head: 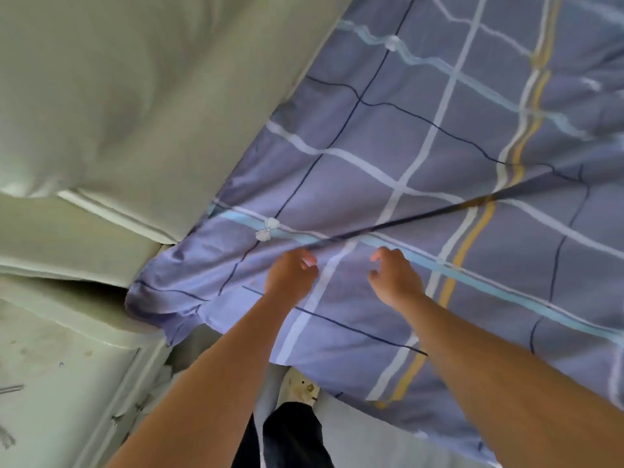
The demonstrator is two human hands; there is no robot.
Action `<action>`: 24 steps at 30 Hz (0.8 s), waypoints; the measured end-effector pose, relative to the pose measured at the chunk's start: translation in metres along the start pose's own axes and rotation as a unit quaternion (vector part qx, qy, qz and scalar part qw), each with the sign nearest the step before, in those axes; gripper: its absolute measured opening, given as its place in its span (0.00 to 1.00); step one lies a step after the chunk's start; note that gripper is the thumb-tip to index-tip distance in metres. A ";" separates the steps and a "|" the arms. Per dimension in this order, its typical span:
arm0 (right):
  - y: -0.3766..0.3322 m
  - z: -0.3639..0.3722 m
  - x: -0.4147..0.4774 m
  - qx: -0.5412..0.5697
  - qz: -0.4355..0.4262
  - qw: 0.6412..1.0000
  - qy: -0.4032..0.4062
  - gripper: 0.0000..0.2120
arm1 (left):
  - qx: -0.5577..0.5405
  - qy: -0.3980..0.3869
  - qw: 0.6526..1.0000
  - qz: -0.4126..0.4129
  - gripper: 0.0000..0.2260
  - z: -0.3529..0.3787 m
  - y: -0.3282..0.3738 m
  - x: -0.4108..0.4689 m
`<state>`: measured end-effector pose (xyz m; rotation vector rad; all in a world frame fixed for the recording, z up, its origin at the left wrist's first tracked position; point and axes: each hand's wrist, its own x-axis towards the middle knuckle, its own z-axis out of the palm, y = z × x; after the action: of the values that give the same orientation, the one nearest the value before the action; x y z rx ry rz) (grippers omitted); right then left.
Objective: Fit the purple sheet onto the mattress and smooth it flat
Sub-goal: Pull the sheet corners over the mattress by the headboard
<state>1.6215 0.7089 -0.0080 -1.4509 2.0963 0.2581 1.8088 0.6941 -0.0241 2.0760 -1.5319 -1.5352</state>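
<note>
The purple sheet [422,146], checked with white, blue and yellow lines, lies across the pale mattress [101,96], which stays bare on the left. The sheet's near corner [162,298] is bunched and hangs over the mattress edge. My left hand [290,275] sits on the sheet near that corner with its fingers curled, pinching the end of a taut dark fold [439,211] that runs up to the right. Just to the right, my right hand [396,276] is over the sheet with thumb and fingers apart, holding nothing.
Stacked pale padding or a bed base [67,248] shows below the mattress on the left. A dusty white surface [50,383] lies at lower left. My dark trousers [290,437] and a light shoe [300,386] stand close to the bed edge.
</note>
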 end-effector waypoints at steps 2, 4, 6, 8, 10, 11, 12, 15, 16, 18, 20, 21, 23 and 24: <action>0.043 -0.001 -0.006 0.011 0.029 0.999 -0.030 0.18 | 0.024 -0.057 0.998 0.019 0.06 0.030 0.022 -0.001; 0.080 0.003 -0.013 0.008 0.047 0.997 -0.054 0.21 | 0.063 -0.093 0.993 0.045 0.07 0.059 0.033 -0.001; 0.117 0.006 -0.016 -0.004 0.065 0.996 -0.069 0.25 | 0.112 -0.124 0.983 0.074 0.09 0.094 0.041 0.002; 0.138 0.012 -0.019 -0.034 0.048 0.994 -0.091 0.31 | 0.158 -0.150 0.972 0.085 0.14 0.117 0.037 0.005; 0.162 0.023 -0.023 -0.066 0.026 0.991 -0.113 0.35 | 0.186 -0.174 0.963 0.084 0.21 0.144 0.034 0.004; 0.174 0.029 -0.025 -0.074 0.019 0.990 -0.116 0.37 | 0.200 -0.185 0.958 0.084 0.24 0.157 0.033 0.004; 0.182 0.036 -0.026 -0.079 0.008 0.990 -0.112 0.39 | 0.222 -0.192 0.952 0.088 0.27 0.164 0.031 0.002; 0.198 0.049 -0.030 -0.070 -0.036 0.995 -0.055 0.41 | 0.302 -0.166 0.930 0.127 0.24 0.179 0.027 0.001; 0.201 0.051 -0.031 -0.058 -0.043 0.996 -0.045 0.41 | 0.315 -0.154 0.925 0.144 0.21 0.181 0.027 0.002; 0.203 0.053 -0.033 -0.027 -0.043 0.998 -0.030 0.39 | 0.338 -0.139 0.913 0.179 0.14 0.182 0.027 0.006; 0.204 0.056 -0.033 -0.009 -0.034 0.999 -0.010 0.36 | 0.364 -0.145 0.901 0.186 0.07 0.183 0.028 0.010; 0.204 0.057 -0.033 -0.003 -0.030 1.000 -0.003 0.36 | 0.376 -0.154 0.897 0.176 0.05 0.182 0.030 0.012; 0.207 0.060 -0.034 0.025 -0.017 1.000 0.000 0.33 | 0.402 -0.179 0.885 0.150 0.05 0.182 0.034 0.011; 0.208 0.061 -0.035 0.028 -0.019 0.999 -0.008 0.29 | 0.410 -0.194 0.880 0.138 0.05 0.180 0.036 0.010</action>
<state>1.4623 0.8463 -0.0713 -1.4499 2.0434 0.1935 1.6459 0.7455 -0.0930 1.7572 -2.8852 -1.3715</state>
